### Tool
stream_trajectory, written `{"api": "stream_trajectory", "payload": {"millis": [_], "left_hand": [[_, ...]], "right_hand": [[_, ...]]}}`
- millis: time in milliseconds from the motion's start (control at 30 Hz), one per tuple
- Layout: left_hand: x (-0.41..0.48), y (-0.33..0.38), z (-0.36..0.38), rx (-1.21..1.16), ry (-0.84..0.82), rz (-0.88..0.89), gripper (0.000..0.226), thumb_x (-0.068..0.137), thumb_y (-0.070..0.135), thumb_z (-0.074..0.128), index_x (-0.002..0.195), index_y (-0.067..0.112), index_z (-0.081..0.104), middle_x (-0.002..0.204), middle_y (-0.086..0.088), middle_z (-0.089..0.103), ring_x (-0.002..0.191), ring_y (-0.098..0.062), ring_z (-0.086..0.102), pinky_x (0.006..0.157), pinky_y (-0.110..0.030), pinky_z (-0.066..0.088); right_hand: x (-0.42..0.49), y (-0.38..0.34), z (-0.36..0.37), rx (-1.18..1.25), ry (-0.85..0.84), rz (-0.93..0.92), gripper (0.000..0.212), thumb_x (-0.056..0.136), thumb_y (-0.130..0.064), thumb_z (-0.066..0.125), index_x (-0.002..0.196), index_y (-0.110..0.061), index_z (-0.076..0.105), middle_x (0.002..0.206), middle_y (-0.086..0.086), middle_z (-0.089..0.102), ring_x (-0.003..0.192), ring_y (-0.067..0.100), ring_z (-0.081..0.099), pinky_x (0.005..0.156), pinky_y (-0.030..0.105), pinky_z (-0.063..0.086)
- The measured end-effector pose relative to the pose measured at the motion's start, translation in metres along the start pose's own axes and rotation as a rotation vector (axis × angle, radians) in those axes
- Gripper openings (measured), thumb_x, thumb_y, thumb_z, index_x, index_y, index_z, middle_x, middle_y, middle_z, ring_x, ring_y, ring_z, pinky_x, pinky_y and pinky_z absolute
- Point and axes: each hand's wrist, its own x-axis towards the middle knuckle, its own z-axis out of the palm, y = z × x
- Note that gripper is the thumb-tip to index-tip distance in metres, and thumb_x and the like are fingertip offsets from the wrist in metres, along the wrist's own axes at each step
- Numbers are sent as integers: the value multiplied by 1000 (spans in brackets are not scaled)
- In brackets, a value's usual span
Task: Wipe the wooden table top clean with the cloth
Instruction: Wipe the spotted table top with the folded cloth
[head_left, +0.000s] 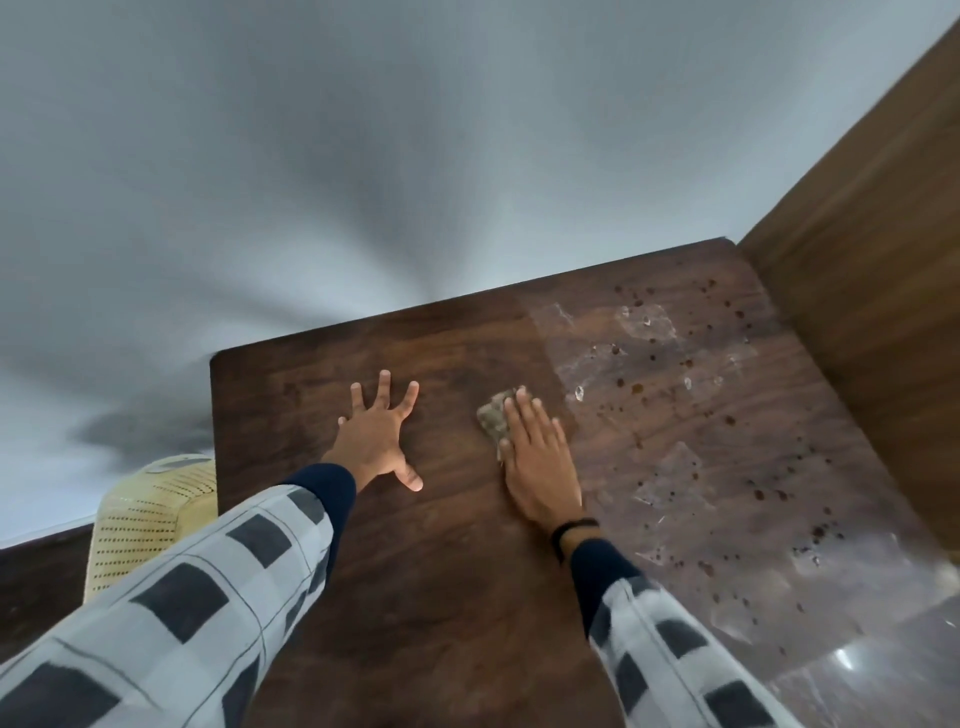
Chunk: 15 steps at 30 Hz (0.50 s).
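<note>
Crumpled cloth (492, 415) lies on the wooden table top (441, 571), its right seemingly spattered.

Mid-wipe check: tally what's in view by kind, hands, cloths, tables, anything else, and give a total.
Hands: 2, left hand and right hand
Cloth: 1, under the right hand
Table: 1
Wristband: 1
Yellow chair: 1
Wooden panel: 1
Brown spots: too many to count, not totalled
Total: 7
</note>
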Motion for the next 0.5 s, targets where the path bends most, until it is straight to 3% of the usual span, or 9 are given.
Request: {"api": "stream_trajectory", "payload": {"millis": [133,200,333,400,500], "left_hand": [[1,-1,0,-2,5,4,154,50,51,95,155,41,-17,160,-2,-34,146,-46,-24,113,-69,16],[2,1,-1,10,8,6,153,50,51,95,155,41,-17,160,-2,-33,146,-46,-23,114,-68,16],[-1,1,-1,24,15,2,152,52,51,95,155,41,-16,161,-3,-32,147,-46,-22,114,-67,17],[0,1,0,30,12,5,151,52,52,94,155,41,-16,161,-3,-32,147,-46,-22,114,-67,17],[1,0,0,30,12,-5,152,52,52,94,155,41,-17,161,-3,-33,146,-46,-22,114,-67,17]], "right_hand": [[-25,32,-5,-74,-64,-263,57,110,-37,22,164,-28,6,170,-12,-7,156,8,-8,127,37,5],[0,48,-24,-122,-91,-211,57,111,-33,23,164,-27,3,169,-9,-10,156,13,-9,128,43,5],[16,37,-32,-12,-10,88,57,111,-31,23,164,-23,6,171,-4,-5,158,16,-5,128,42,-1],[-22,21,-9,-20,4,48,58,110,-31,25,164,-22,8,171,-3,-2,158,17,-4,128,43,2],[-86,23,16,-43,4,-156,56,110,-35,24,164,-23,12,172,-6,3,158,14,1,126,39,7]]}}
